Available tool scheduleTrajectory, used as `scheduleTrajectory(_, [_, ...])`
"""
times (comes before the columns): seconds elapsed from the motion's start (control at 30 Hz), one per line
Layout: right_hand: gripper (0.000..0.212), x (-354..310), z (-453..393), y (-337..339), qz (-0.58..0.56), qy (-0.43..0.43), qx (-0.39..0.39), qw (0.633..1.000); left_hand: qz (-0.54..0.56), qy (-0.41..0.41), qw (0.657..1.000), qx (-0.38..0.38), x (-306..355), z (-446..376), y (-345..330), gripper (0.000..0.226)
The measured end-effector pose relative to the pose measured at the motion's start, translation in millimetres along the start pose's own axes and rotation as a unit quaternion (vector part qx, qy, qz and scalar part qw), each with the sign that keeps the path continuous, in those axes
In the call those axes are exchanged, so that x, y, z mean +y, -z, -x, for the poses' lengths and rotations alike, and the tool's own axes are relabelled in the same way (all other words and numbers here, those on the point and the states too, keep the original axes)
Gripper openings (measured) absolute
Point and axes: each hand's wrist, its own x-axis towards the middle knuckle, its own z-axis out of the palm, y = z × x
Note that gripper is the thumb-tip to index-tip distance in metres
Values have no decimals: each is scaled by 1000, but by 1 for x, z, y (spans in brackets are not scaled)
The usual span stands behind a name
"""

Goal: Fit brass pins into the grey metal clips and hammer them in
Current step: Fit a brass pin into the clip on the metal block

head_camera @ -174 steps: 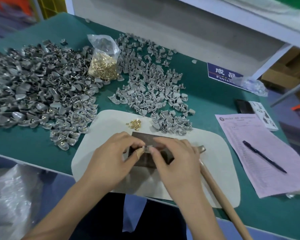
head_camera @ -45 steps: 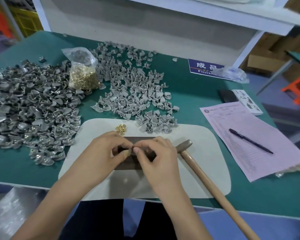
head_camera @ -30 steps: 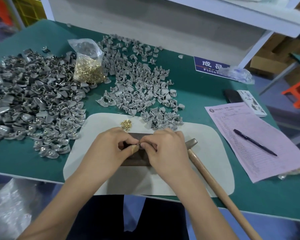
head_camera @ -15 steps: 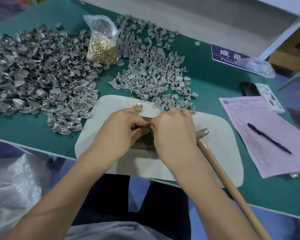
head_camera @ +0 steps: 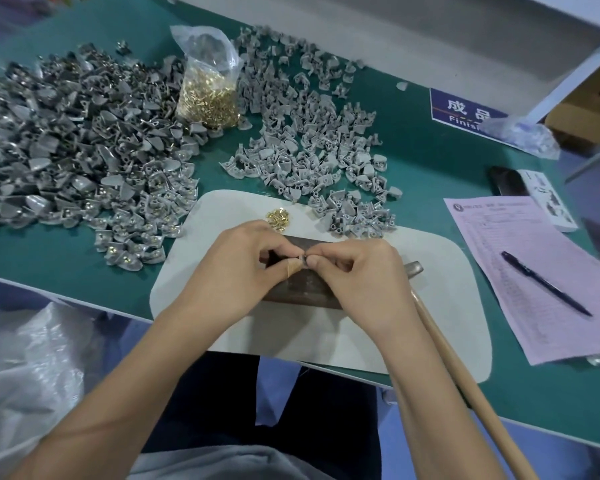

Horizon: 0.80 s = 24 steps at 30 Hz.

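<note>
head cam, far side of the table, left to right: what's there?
Darker clip pile → bag of brass pins → lighter clip pile → blue sign → crumpled clear bag.

Left hand [head_camera: 236,268] and right hand [head_camera: 357,271] pinching one grey clip [head_camera: 305,262] — over dark block [head_camera: 302,289], hammer [head_camera: 430,313] beside

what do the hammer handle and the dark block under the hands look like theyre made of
Hammer handle: pale, smooth, unpainted wood, judging by its tan colour. Dark block: probably steel, brown-grey with a dull sheen, flat-topped and straight-edged.
</note>
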Motion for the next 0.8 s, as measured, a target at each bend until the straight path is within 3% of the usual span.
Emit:
scheduleTrajectory(0.17, [7, -8, 2, 1, 69, 11, 5, 998, -61, -20, 998, 15, -7, 5, -7, 10])
scheduleTrajectory(0.5, [21, -19, 5, -1, 248, 94, 19, 964, -43, -12, 997, 64, -14, 12, -18, 11])
scheduleTrajectory(0.7, [16, -8, -2, 5, 145, 55, -28, 988, -56, -12, 997, 55, -13, 11, -13, 6])
scheduleTrajectory(0.8, [15, -9, -3, 1, 176, 67, -12, 982, -56, -3, 997, 55, -12, 9, -11, 9])
